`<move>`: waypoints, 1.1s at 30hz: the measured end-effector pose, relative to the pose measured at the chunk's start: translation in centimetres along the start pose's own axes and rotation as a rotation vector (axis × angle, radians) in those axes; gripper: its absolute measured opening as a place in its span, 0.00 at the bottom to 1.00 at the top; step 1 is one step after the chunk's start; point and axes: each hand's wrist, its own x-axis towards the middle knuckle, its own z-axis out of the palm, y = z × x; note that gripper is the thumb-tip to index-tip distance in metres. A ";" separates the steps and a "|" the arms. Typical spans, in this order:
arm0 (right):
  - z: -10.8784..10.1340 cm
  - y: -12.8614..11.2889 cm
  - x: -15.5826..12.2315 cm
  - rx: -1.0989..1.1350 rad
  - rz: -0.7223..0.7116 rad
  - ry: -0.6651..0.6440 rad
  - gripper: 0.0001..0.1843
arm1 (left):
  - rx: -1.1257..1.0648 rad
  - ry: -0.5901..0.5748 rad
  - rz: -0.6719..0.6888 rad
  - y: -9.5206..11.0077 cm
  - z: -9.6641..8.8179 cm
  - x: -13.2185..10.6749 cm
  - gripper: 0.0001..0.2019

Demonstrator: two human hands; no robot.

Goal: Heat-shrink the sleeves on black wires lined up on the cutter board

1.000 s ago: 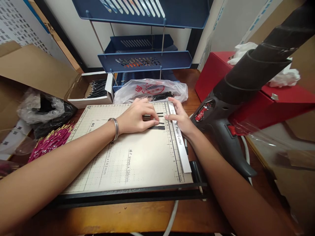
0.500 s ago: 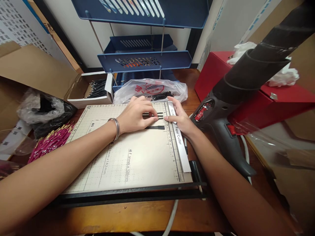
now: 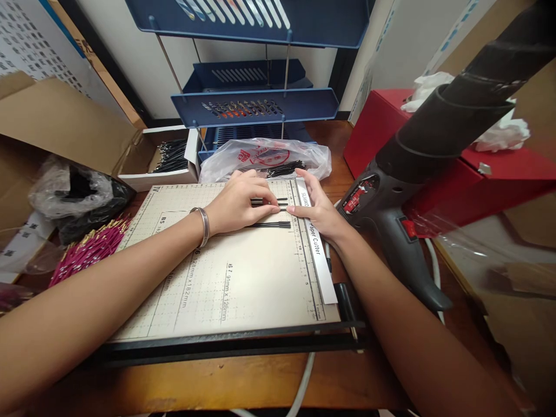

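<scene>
Left hand [image 3: 247, 200] pinches black wires [image 3: 283, 209] on the paper cutter [image 3: 260, 278], thumb to fingertips! Right hand [image 3: 319, 213] is open across the white strip [image 3: 322, 272], thumb at the wire ends; another black bundle [image 3: 273, 225] lies nearby.

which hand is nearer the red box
Right. The right hand is over the white strip, in front and left of the red box; the left hand is farther left.

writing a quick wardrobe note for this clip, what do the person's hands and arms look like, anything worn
The left hand has a silvery metal bracelet, a rounded band, at its wrist. The right hand has none. Neither wears a glove, and no sleeves show.
</scene>
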 end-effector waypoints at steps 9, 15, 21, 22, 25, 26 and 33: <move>0.1 -0.2 -0.2 0.031 0.012 0.003 0.54 | -0.014 0.004 0.016 0.0 0.0 -0.1 0.12; 0.1 -0.3 -0.2 0.037 0.015 -0.002 0.55 | -0.023 -0.019 -0.003 0.3 -0.1 -0.1 0.08; 0.2 -0.3 -0.1 0.018 0.022 0.017 0.54 | -0.004 0.008 0.007 0.2 0.1 0.0 0.10; 0.2 -0.2 0.0 0.017 0.027 0.026 0.53 | 0.003 0.008 0.004 0.1 0.1 0.0 0.10; 0.2 -0.1 0.1 0.017 0.045 0.046 0.51 | 0.011 -0.004 -0.010 0.1 0.1 0.0 0.10; 0.2 -0.1 0.1 0.013 0.046 0.049 0.50 | 0.012 -0.007 -0.012 0.1 0.1 0.1 0.09; 0.1 0.1 0.0 -0.027 0.013 0.002 0.55 | 0.008 0.001 -0.013 -0.1 0.1 0.0 0.09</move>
